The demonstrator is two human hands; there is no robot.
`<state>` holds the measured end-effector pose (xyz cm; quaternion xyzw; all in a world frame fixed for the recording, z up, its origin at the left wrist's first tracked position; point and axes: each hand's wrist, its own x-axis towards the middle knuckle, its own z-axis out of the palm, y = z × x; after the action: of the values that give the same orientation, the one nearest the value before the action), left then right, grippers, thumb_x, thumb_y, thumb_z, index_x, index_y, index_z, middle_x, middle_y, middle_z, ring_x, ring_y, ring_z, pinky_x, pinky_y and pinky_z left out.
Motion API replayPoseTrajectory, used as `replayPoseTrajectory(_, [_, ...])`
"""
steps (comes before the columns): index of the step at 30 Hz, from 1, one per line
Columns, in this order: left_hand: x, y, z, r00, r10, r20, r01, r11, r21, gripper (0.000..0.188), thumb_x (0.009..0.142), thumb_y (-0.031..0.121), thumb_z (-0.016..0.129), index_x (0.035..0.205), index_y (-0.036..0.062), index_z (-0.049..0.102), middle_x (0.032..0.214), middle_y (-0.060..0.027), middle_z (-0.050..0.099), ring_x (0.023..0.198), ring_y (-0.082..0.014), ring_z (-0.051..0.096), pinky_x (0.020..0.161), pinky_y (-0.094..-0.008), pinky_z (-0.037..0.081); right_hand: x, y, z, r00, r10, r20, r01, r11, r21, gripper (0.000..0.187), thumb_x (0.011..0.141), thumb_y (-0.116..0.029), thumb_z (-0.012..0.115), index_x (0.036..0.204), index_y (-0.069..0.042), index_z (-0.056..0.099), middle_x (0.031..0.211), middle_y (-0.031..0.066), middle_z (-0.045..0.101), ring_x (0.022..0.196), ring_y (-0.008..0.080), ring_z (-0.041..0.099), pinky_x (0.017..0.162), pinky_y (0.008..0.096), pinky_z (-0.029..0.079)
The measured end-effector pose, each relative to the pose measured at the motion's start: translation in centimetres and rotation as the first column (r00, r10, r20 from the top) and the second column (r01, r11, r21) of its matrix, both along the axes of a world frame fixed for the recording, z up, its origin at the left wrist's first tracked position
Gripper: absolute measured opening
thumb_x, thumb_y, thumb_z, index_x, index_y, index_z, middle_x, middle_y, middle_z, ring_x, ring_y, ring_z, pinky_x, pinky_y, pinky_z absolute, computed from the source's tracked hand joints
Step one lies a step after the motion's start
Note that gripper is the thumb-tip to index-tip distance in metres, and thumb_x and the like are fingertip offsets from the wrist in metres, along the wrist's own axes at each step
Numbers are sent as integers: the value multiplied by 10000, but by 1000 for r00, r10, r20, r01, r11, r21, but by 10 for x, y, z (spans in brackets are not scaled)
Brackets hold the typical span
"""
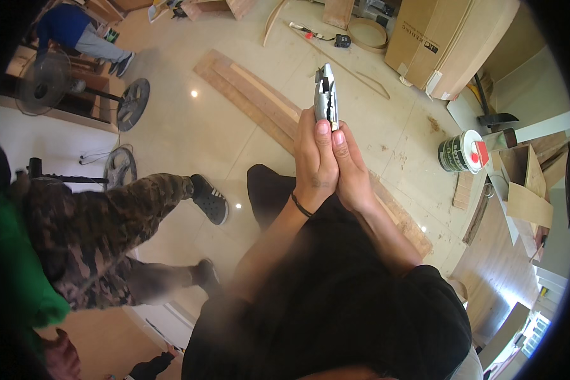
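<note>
While left grip (315, 156), right grip (353, 174) clasp silver tool (334, 96), long axis points forward.

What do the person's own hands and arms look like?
The left hand and right hand wear no gloves. A thin black band circles the left wrist, near a faint dark mark. Both forearms are bare; the right sleeve is black.

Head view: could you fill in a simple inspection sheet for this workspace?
Surface: pale tiled floor, brown debris in places.
Job's things: silver metal tool, exact type unclear.
Clutter: wooden planks, cardboard box, white-lidded tub.
Hands: left hand and right hand pressed together, closed around the tool's lower end.
Cables: thin dark cable near a round stand base.
Surroundings: co-worker in camouflage trousers at left; person in blue farther off; pedestal fan.
</note>
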<state>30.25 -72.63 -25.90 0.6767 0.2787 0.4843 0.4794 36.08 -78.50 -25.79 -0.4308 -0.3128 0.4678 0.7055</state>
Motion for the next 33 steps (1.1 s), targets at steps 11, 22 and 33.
replayPoseTrajectory(11, [-44,10,-22,945,-300,129,323,804,-499,457,1085,378,345,1202,-15,547,1015,-105,620,807,-129,581,686,-279,470,-10,-1,-25,997,-80,-10,77,983,-169,457,1090,-437,313,1069,-42,542,751,27,582,627,91,533,555,235,454])
replayPoseTrajectory(22, [-60,-21,-92,947,-77,313,290,626,-724,586,1069,482,304,1354,-11,436,1165,-197,661,1016,-259,678,871,-349,560,-33,-20,-96,992,115,-47,-124,936,-328,446,1094,-398,316,978,-44,563,663,37,569,520,106,529,477,243,430])
replayPoseTrajectory(33, [-79,-36,-149,785,208,583,519,292,-803,616,1050,563,259,1234,25,495,947,-110,633,1147,-302,595,1019,-446,463,-37,-42,-137,887,169,430,8,925,-381,315,1045,-273,515,1114,34,518,866,99,601,709,133,593,562,290,486])
